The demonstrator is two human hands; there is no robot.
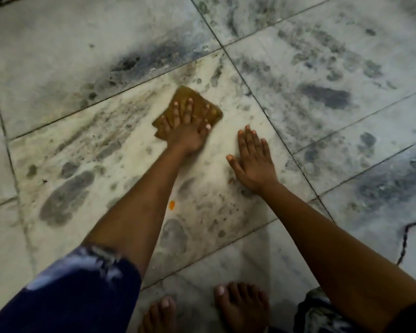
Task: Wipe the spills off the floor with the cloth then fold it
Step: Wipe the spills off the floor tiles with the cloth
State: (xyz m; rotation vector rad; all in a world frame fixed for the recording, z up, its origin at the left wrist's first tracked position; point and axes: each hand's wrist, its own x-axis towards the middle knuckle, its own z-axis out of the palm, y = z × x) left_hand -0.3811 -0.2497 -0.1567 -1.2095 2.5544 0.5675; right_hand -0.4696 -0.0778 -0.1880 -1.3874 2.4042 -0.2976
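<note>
A small brown cloth (181, 96) lies flat on the marble floor tile (120, 143) in the middle of the view. My left hand (186, 126) presses down on it with fingers spread, covering most of it. My right hand (253, 159) rests flat on the bare tile just to the right of the cloth, fingers together, holding nothing. A small orange spill spot (171, 204) sits on the tile nearer to me, beside my left forearm. Faint dark specks (233, 207) lie to its right.
My two bare feet (240, 306) stand at the bottom edge. A thin dark cord (405, 241) runs across the floor at the right. Grey mottled marble tiles with dark grout lines surround the spot on all sides.
</note>
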